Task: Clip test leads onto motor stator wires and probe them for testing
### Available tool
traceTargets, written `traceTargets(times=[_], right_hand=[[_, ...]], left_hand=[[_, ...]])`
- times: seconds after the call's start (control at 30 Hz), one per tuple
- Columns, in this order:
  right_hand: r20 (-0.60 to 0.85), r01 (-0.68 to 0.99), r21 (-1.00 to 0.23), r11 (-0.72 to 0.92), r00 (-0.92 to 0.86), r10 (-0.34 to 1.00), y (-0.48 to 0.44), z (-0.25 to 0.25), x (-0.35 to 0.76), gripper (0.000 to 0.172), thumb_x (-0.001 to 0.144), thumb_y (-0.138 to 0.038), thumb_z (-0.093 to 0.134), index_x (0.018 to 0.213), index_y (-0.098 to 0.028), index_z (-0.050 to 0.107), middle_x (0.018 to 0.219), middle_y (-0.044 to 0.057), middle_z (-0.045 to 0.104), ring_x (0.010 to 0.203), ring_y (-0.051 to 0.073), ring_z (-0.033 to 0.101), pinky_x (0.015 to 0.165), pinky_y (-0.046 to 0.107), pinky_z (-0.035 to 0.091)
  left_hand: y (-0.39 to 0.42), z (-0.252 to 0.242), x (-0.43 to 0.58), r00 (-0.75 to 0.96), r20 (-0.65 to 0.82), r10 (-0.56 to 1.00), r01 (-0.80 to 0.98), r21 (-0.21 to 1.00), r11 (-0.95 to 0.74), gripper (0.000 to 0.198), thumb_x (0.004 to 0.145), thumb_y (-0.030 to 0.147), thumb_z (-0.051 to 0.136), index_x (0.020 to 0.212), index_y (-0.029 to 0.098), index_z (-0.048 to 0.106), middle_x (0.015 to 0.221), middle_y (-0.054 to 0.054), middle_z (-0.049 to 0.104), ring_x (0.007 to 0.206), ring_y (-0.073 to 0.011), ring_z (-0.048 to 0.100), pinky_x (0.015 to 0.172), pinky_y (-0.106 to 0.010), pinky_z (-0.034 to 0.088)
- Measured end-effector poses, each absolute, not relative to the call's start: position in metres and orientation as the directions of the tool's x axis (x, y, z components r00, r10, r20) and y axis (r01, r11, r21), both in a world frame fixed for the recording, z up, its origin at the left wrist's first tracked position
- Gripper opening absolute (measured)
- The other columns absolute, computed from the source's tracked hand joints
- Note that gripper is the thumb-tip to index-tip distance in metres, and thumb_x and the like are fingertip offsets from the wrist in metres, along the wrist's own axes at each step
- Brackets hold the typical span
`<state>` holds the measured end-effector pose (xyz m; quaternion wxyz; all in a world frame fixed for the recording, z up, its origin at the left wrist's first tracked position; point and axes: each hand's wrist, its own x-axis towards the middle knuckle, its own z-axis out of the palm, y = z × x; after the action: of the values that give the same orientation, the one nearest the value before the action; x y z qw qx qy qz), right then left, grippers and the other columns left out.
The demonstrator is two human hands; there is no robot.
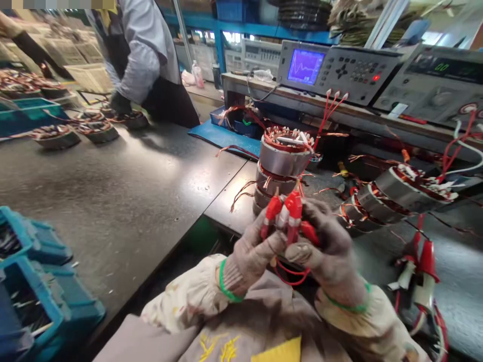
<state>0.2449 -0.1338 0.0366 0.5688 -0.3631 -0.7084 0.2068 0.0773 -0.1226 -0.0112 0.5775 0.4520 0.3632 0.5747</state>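
Note:
Several red test clips [293, 213] with pale bands are bunched between my two gloved hands, low in front of my body. My left hand [256, 251] pinches the left-hand clips, fingers wrapped round them. On the other side my right hand [332, 246] grips the same bunch, and its thumb presses in from below. A red wire [292, 281] loops down beneath them. Just beyond the hands stands a stack of motor stators [285, 158], copper windings and loose wire ends sticking out. Which clip each finger holds is partly hidden.
More stators [396, 193] lean in a tilted stack at the right, near large red-and-white clips [424, 271]. Test instruments [339, 70] sit on a shelf behind. Blue bins [49, 281] stand at the left. A co-worker [139, 60] handles stators across the metal table [151, 176].

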Motion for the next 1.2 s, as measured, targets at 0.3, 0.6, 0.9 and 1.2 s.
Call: traceTargets(times=[0.3, 0.6, 0.9, 1.2], right_hand=[[0.385, 0.030, -0.920, 0.390, -0.113, 0.916, -0.093, 0.053, 0.231, 0.041, 0.079, -0.037, 0.081, 0.119, -0.027, 0.073, 0.101, 0.002, 0.077, 0.079, 0.019, 0.073, 0.072, 0.030, 0.062], [-0.027, -0.128, -0.990, -0.058, -0.228, 0.973, -0.060, 0.104, 0.236, 0.041, 0.067, -0.054, 0.084, 0.071, -0.018, 0.067, 0.055, -0.003, 0.056, 0.043, 0.008, 0.046, 0.037, 0.019, 0.035], [0.609, 0.736, -0.651, 0.183, 0.364, 0.704, -0.035, 0.067, 0.292, 0.049, 0.087, -0.053, 0.060, 0.121, -0.020, 0.071, 0.103, 0.011, 0.074, 0.086, 0.026, 0.068, 0.082, 0.041, 0.055], [0.556, 0.753, -0.653, 0.078, 0.407, 0.724, 0.050, 0.054, 0.303, 0.050, 0.092, -0.045, 0.050, 0.123, -0.011, 0.070, 0.121, 0.019, 0.073, 0.113, 0.031, 0.068, 0.103, 0.045, 0.049]], left_hand=[[-0.094, 0.009, 0.060, -0.080, 0.529, 0.845, 0.149, 0.844, -0.515, 0.058, 0.089, 0.050, 0.064, 0.141, 0.025, 0.056, 0.128, -0.013, 0.069, 0.101, -0.0265, 0.070, 0.085, -0.037, 0.059], [-0.043, 0.061, 0.044, -0.077, 0.083, 0.994, -0.515, 0.850, -0.111, 0.040, 0.072, 0.041, 0.084, 0.099, 0.018, 0.066, 0.081, 0.001, 0.067, 0.061, -0.0104, 0.065, 0.055, -0.021, 0.053], [-0.022, 0.076, 0.043, -0.161, 0.158, 0.974, -0.482, 0.849, -0.217, 0.042, 0.063, 0.038, 0.091, 0.094, 0.019, 0.072, 0.073, 0.001, 0.074, 0.054, -0.0119, 0.067, 0.052, -0.020, 0.056], [-0.028, 0.080, 0.046, -0.143, 0.164, 0.976, -0.396, 0.895, -0.208, 0.035, 0.061, 0.040, 0.092, 0.081, 0.019, 0.073, 0.068, 0.001, 0.072, 0.051, -0.0117, 0.065, 0.048, -0.019, 0.054]])
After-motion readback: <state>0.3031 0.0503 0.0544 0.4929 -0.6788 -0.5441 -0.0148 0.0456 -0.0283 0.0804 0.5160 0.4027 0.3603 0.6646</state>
